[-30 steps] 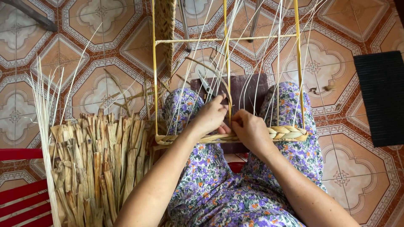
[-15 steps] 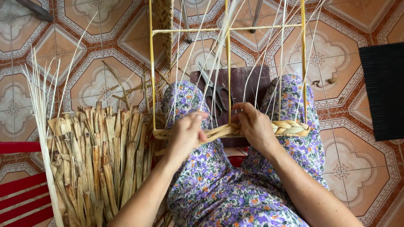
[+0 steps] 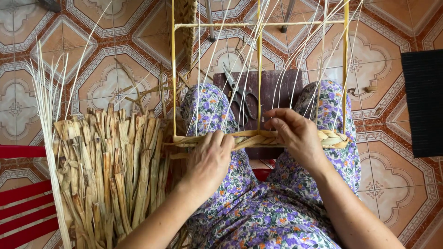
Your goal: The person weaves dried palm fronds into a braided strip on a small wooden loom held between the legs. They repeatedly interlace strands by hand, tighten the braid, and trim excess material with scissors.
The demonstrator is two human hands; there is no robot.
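1. Seen from the head camera, a yellow cane frame (image 3: 173, 69) stands upright across the person's lap, its bottom edge resting on the knees of a purple flowered dress (image 3: 258, 216).
2. Along that bottom edge runs a braided band (image 3: 258, 138) of flat dried leaf strips, stretching from the frame's left corner to its right corner.
3. The left hand (image 3: 208, 161) lies just below the band near the left corner, fingers curled up onto the strips and pressing them; it looks to be gripping the loose end of a strip, though the fingertips are partly hidden.
4. The right hand (image 3: 295, 133) sits on the band right of the frame's middle upright, fingers bent and pinching the strips there.
5. Between the two hands the band shows bare, a strip slanting across it.
6. Thin pale strands (image 3: 240, 69) rise from the band and fan out past the frame's top bar.
7. Scissors (image 3: 240, 99) lie on a dark board (image 3: 281, 87) beyond the frame, between the knees.
8. A bundle of dried leaves (image 3: 110, 170) stands just left of the left forearm, beside a red chair (image 3: 23, 203).
9. Patterned floor tiles (image 3: 115, 83) lie all around, with a black mat (image 3: 422, 101) at the right edge.
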